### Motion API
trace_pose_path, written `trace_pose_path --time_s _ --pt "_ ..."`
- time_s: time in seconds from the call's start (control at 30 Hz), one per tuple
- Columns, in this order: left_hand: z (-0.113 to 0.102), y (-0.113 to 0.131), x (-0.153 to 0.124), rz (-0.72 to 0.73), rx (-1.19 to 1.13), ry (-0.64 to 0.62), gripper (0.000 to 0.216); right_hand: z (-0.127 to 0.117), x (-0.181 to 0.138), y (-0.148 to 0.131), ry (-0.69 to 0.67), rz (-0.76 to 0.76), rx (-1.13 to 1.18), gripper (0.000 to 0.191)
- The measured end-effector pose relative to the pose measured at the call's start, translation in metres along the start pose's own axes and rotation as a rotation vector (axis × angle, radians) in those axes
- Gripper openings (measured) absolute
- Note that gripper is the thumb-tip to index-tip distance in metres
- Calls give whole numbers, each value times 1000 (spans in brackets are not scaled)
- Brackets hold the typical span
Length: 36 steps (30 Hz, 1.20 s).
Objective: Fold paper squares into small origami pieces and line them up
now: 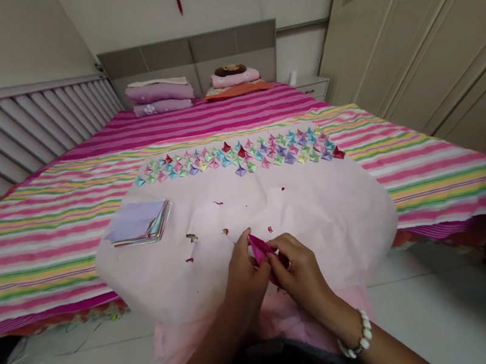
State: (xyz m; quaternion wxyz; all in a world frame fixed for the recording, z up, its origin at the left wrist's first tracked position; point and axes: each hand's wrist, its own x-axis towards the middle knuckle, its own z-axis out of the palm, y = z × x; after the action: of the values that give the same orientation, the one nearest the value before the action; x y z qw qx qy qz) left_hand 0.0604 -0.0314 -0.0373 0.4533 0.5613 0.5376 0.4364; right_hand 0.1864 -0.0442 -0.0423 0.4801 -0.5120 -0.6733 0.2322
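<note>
My left hand and my right hand are closed together on a small magenta folded paper piece, held just above the near edge of a pale pink sheet spread on the bed. The fingers of both hands pinch the paper from either side. A white bead bracelet circles my right wrist. A stack of coloured square papers lies to the left on the sheet. Rows of several small folded paper shapes in many colours line the sheet's far edge.
A bed with a pink, yellow and green striped cover fills the middle. Folded pink bedding and pillows sit by the headboard. Tiny paper scraps dot the sheet. A cream wardrobe stands right, a slatted rail left.
</note>
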Motion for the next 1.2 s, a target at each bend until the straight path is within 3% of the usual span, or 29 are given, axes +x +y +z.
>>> trace_pose_path --time_s 0.23,0.4,0.5,0.6,0.77,0.87,1.0,1.2 --pt "-1 -5 6 97 230 52 49 -1 0 3 67 6 0 22" --pt "-1 -8 9 139 208 36 31 0 1 1 49 1 31 22" --pt "-4 -10 12 155 164 36 31 0 1 3 61 17 71 23" --pt "-7 -8 12 85 93 21 33 -1 4 9 82 106 180 20" --pt "-12 3 13 -184 -117 -107 31 -3 10 16 65 378 508 8" --pt "-16 8 14 -235 -185 -122 26 -6 12 16 59 504 622 12" --pt "-21 8 14 -290 -280 -151 23 -11 13 13 70 549 684 13" --pt "-23 10 12 -338 -640 -366 25 -16 14 10 1 525 832 27"
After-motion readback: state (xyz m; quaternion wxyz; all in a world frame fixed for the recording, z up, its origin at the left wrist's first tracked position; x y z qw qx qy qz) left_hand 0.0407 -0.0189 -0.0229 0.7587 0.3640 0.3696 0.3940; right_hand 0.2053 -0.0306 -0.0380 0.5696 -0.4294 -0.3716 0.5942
